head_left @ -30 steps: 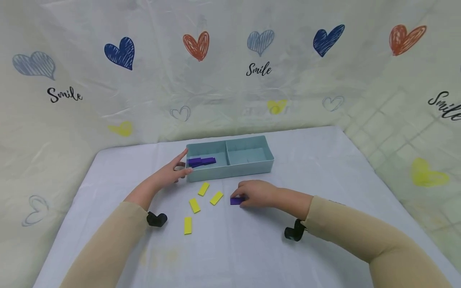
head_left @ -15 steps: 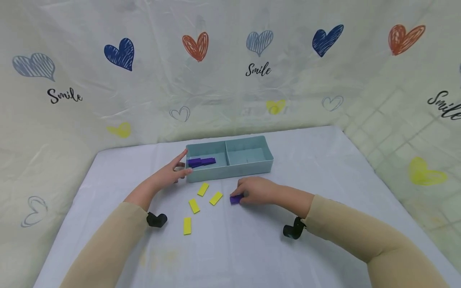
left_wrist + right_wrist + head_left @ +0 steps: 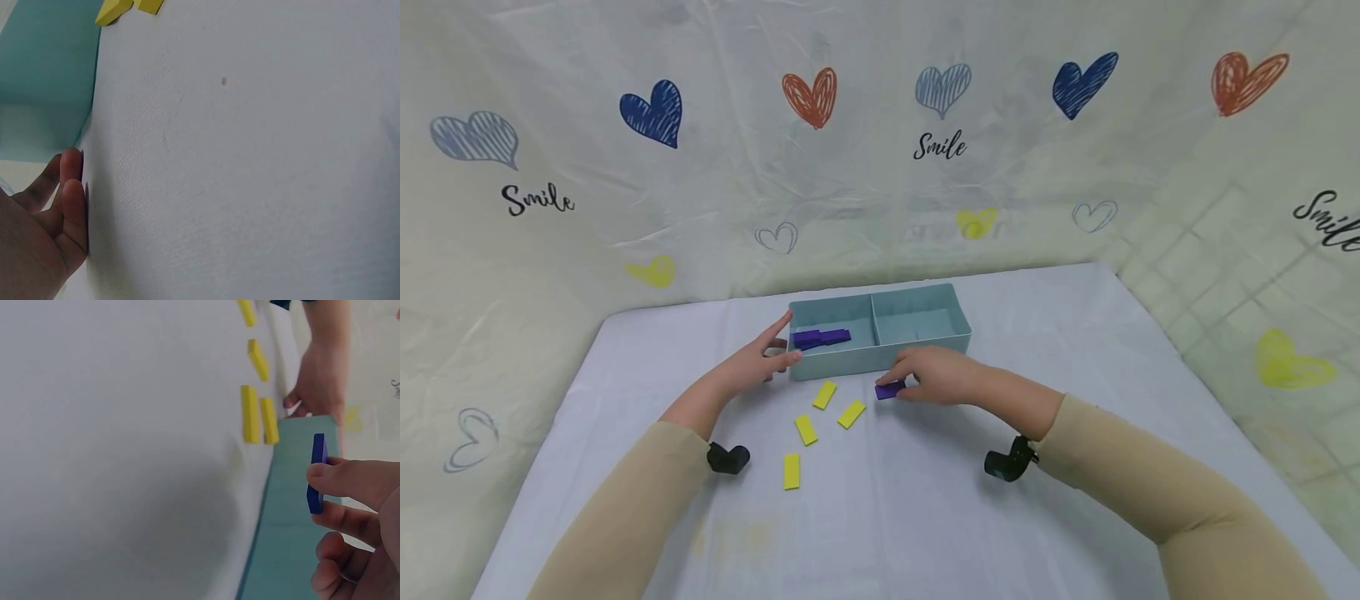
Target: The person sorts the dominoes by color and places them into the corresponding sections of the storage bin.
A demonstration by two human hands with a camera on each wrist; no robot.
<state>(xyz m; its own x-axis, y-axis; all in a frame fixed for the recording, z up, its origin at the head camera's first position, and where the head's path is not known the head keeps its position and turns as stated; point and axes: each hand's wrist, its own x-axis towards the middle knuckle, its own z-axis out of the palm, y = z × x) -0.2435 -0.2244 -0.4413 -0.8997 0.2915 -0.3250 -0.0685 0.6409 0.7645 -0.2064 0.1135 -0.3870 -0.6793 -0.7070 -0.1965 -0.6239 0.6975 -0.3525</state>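
My right hand [image 3: 938, 377] pinches a small purple block [image 3: 889, 390] between thumb and fingers, just in front of a teal two-compartment box [image 3: 917, 354]. In the right wrist view the purple block [image 3: 317, 475] shows as a thin flat piece, seen edge-on. My left hand [image 3: 757, 357] rests at the box's left end, its straight index finger and thumb touching the rim. Several purple blocks [image 3: 822, 337] lie in the left compartment. The left wrist view shows curled lower fingers [image 3: 73, 209] beside the box's end [image 3: 50, 75].
Several yellow blocks [image 3: 806, 429] lie scattered on the white-covered table [image 3: 880, 517] in front of the box. Behind the table hangs a pale sheet [image 3: 865, 183] printed with hearts and the word Smile. A black camera is worn at each wrist.
My right hand has lifted the purple block off the table and moved it away from me, up to the box's front wall. The left hand has stayed at the box's end.
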